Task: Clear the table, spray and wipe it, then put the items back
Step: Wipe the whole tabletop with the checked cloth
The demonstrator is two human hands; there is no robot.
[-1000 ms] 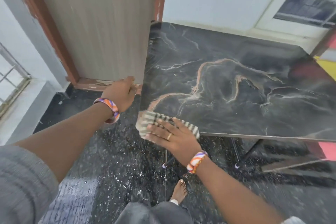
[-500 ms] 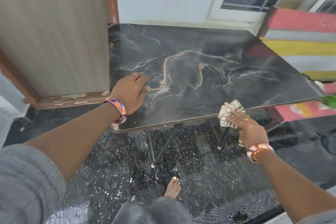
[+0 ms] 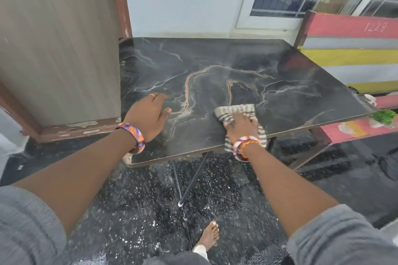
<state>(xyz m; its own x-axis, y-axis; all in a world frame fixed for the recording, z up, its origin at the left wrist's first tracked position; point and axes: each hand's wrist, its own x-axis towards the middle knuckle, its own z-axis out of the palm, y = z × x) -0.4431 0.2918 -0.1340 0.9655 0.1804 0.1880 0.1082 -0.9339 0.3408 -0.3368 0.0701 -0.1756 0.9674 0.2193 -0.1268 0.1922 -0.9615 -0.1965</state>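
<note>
A black marble-patterned table (image 3: 247, 60) with thin dark legs stands in front of me, its top bare. My right hand (image 3: 240, 125) presses a grey-and-white striped cloth (image 3: 234, 111) flat on the near right part of the top; one end of the cloth hangs over the front edge. My left hand (image 3: 148, 115) rests palm down on the near left part of the top, fingers spread, holding nothing.
A wooden door (image 3: 58, 38) stands close to the table's left side. A red, grey and yellow striped bench (image 3: 353, 58) sits at the right, with a green plant (image 3: 384, 116) on its lower board. My bare foot (image 3: 207, 236) is on the speckled dark floor.
My right hand has slid the cloth from the front edge up onto the tabletop and leftward. My left hand stays on the near left part of the top. The view has shifted.
</note>
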